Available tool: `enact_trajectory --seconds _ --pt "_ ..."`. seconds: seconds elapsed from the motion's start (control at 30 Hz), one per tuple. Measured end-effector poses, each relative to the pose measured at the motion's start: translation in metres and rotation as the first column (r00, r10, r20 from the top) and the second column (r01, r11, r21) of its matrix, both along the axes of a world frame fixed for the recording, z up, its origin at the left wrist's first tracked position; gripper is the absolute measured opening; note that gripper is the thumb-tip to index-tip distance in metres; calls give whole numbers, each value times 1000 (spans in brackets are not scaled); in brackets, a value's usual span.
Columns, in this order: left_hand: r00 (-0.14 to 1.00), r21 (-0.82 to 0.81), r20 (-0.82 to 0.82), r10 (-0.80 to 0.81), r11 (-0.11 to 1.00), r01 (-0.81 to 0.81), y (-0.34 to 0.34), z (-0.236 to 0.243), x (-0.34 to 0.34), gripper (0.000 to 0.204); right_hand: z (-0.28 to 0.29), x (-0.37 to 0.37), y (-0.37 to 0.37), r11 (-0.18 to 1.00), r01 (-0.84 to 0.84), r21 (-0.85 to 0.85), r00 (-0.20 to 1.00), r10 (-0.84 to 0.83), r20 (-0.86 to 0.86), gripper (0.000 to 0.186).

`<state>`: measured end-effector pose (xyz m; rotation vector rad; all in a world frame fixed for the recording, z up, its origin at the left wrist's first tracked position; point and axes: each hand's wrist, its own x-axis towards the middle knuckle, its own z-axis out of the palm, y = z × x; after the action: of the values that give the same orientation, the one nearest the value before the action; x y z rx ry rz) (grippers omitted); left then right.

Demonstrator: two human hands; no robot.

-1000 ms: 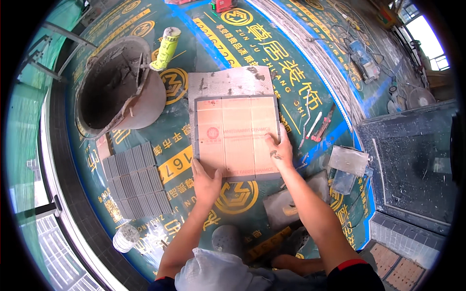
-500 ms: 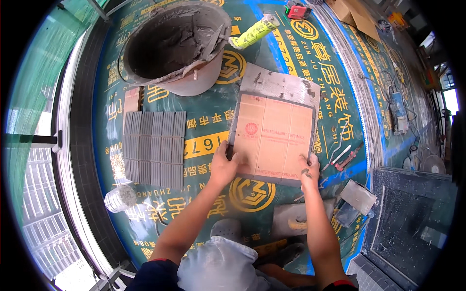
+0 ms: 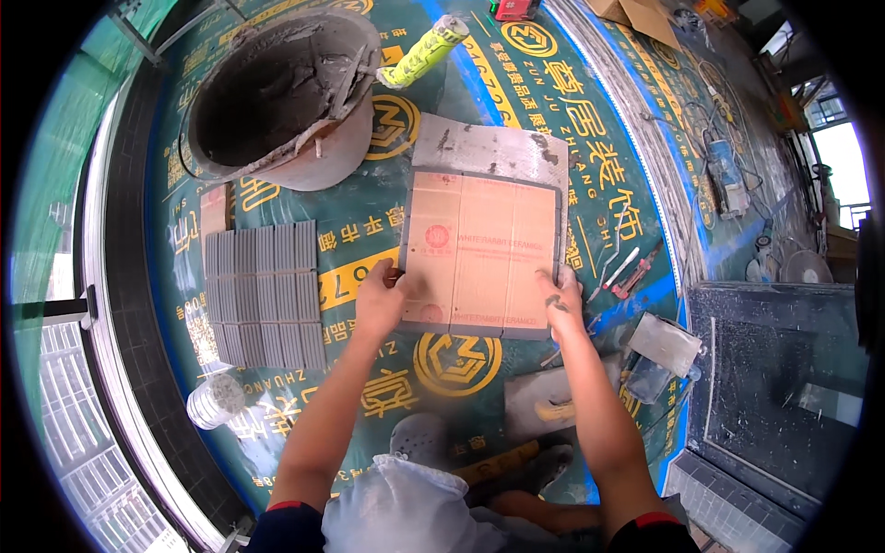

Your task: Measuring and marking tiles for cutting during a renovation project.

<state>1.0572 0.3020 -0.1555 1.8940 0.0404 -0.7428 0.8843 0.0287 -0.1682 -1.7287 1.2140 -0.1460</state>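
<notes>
Centrally, a cardboard-faced panel with a dark grey border lies between the person's two hands, in front of the body and above the printed green floor covering; its far edge overlaps a pale, stained board. Whether the panel rests fully on that board or is partly raised cannot be determined. The left hand is at the panel's near left edge, thumb and fingers parted around the border; the ends of the fingers are partly hidden, so their contact underneath cannot be verified. The right hand is at the near right edge, its thumb on the cardboard face and its fingers close together along the side, pinching the border. To the far left stands a bucket containing grey paste, its rim heavily coated; a tool handle wrapped in yellow-green projects beyond the rim. Left of the panel, and apart from it, grey ribbed strips are laid side by side, with a white cylindrical object nearer the person. On the right are a red-handled tool, a flat grey plate partly behind the right forearm, and a dark framed pane.
</notes>
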Motion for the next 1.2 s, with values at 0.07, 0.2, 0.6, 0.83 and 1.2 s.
enact_trajectory --seconds 0.07,0.2,0.6,0.83,1.2 --pt "918 205 348 -187 971 120 -13 5 15 56 7 5 -16 990 -84 -113 994 74 -85 71" --pt "623 300 681 -386 922 243 -71 9 64 49 13 33 -2 757 -281 -590 959 253 -132 70" --pt "167 556 732 -661 721 414 -189 -32 71 64 -6 -2 84 526 -583 -620 806 469 -360 81" --pt "85 598 732 -676 697 395 -182 -42 68 73 3 -58 76 416 -698 -583 700 571 -429 87" --pt "-99 600 581 -808 343 722 -32 -16 -46 87 11 -74 49 570 -605 -556 788 529 -315 94"
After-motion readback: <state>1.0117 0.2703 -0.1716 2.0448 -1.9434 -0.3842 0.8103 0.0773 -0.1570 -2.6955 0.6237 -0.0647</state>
